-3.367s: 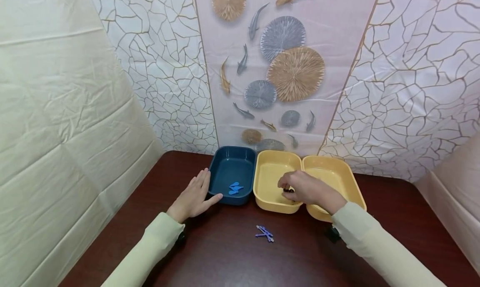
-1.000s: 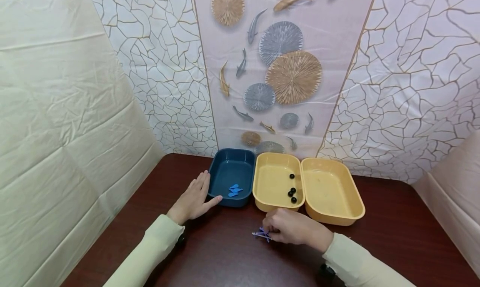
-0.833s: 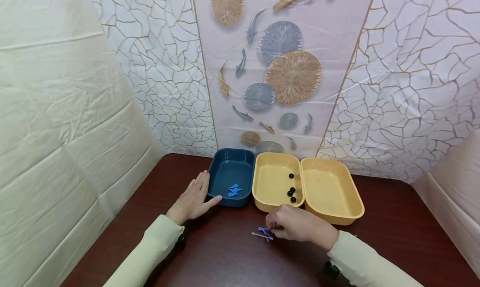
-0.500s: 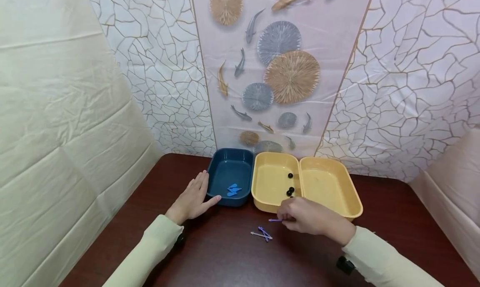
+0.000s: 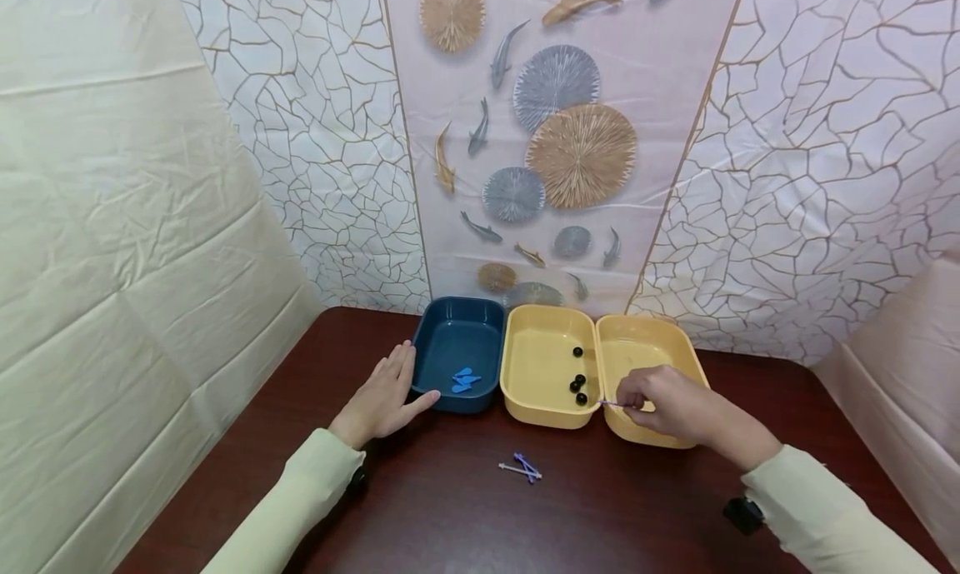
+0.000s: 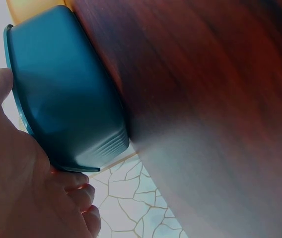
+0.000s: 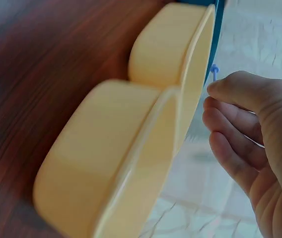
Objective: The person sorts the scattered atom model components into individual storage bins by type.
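My right hand (image 5: pixel 670 403) pinches a thin purple stick with a small knobbed end (image 7: pixel 214 70) between thumb and fingertips. It hovers over the front of the right yellow tray (image 5: pixel 693 351), and the stick points left toward the middle yellow tray (image 5: pixel 551 416). Lying flat-fingered against the left front of the dark blue tray (image 5: pixel 461 309) is my left hand (image 5: pixel 381 397), its thumb at the rim. Similar purple and whitish sticks (image 5: pixel 520 468) lie crossed on the table in front of the trays.
Several round black beads (image 5: pixel 577 352) lie in the middle yellow tray. Several small blue teardrop-shaped pieces (image 5: pixel 462 380) are in the blue tray. The three trays stand side by side on the dark red-brown table (image 5: pixel 450 507), close to the patterned back cloth (image 5: pixel 360 182).
My right hand left the black beads in the middle tray, picked a purple stick from the pile on the table, and carried it up and right over the right tray. The left hand stayed put.
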### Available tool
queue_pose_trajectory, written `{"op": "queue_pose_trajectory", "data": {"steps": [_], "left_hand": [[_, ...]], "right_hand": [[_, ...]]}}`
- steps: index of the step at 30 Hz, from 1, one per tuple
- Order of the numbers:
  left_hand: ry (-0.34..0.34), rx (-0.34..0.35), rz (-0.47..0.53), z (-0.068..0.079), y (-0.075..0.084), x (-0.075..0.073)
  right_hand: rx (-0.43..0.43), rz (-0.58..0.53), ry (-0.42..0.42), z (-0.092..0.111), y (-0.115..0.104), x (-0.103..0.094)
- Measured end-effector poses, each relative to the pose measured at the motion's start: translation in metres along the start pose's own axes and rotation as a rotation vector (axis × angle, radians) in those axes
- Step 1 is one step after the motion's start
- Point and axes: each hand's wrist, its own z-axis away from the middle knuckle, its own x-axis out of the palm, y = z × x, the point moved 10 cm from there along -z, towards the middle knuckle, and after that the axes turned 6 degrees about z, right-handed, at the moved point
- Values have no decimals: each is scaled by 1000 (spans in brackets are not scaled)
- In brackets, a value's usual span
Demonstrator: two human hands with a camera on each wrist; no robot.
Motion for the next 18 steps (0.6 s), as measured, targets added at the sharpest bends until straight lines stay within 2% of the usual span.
{"op": "queue_pose_trajectory", "data": {"steps": [9, 18], "left_hand": [[-1, -1, -1, 0, 0, 0], [0, 6, 0, 0, 1, 0]], "right_hand": [[141, -7, -14, 25, 49, 13], [287, -59, -83, 34, 89, 42]]}}
